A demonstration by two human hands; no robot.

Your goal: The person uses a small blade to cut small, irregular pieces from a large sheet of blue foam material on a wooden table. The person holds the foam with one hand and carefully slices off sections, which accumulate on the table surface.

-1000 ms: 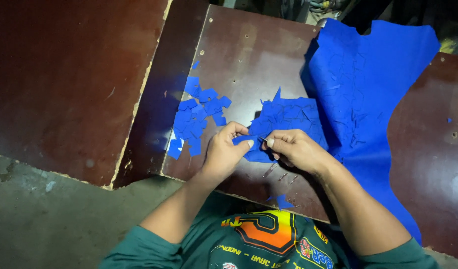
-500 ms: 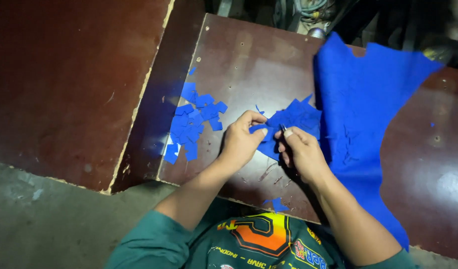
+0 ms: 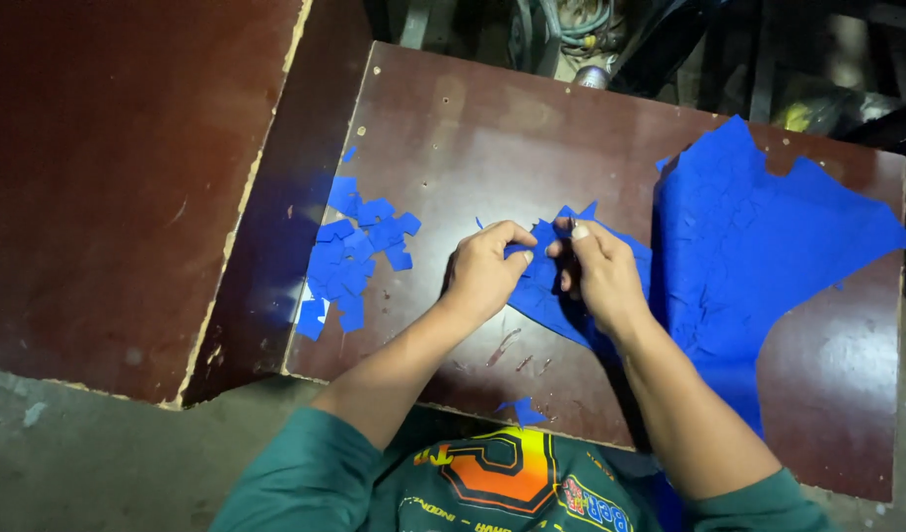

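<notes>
A large blue sheet of thin material lies over the right side of a dark brown board table. Its left edge is folded toward the middle. My left hand and my right hand both pinch that edge, fingertips close together. A pile of several small cut blue pieces lies to the left of my left hand. One loose blue scrap rests near the table's front edge.
A second dark board sits lower on the left, with a gap between it and the table. Cables and dark clutter lie beyond the far edge. Grey concrete floor shows at the lower left.
The camera has shifted, so the table sits lower and more central in view. Both hands stayed on the blue sheet's edge, now slightly farther from my body.
</notes>
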